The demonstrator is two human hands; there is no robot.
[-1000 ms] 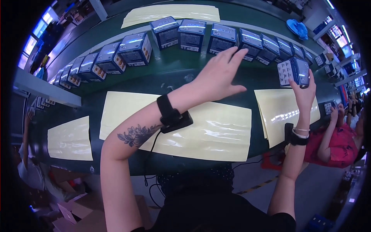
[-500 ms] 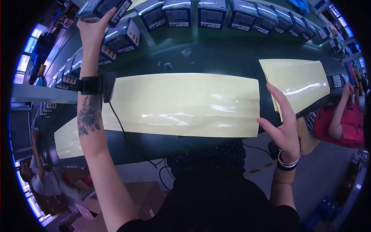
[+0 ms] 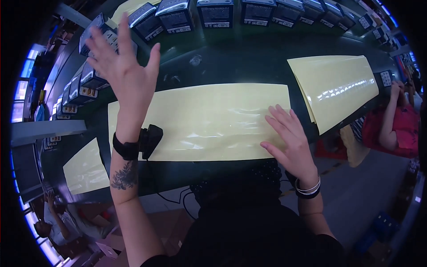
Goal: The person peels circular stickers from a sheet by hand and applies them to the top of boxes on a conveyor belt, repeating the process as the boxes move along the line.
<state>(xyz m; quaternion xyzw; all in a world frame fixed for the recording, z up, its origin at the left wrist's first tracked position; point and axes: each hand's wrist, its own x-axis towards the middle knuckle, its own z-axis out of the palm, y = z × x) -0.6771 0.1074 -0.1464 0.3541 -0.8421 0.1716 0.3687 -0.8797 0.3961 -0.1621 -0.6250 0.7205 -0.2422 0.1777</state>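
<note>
My left hand (image 3: pixel 126 66) is open, fingers spread, above the far left part of the table. Behind its fingertips stands a dark blue carton (image 3: pixel 92 34), partly hidden by the hand. My right hand (image 3: pixel 291 144) is also open and holds nothing, its fingers over the right end of a glossy pale-yellow sheet (image 3: pixel 213 115); I cannot tell whether they touch it. That sheet lies lengthwise in front of me on the dark green table (image 3: pixel 231 58). A black device is strapped to my left wrist.
Blue cartons (image 3: pixel 215 13) curve along the table's far edge and down its left side. More yellow sheets lie at the right (image 3: pixel 338 89) and left (image 3: pixel 86 171). A grey beam (image 3: pixel 49 132) juts in from the left. Co-workers sit at both sides, one in red (image 3: pixel 400 133).
My left hand has let go of the blue carton it held and drawn back toward me with fingers spread. My right hand has moved left, over the yellow sheet's end.
</note>
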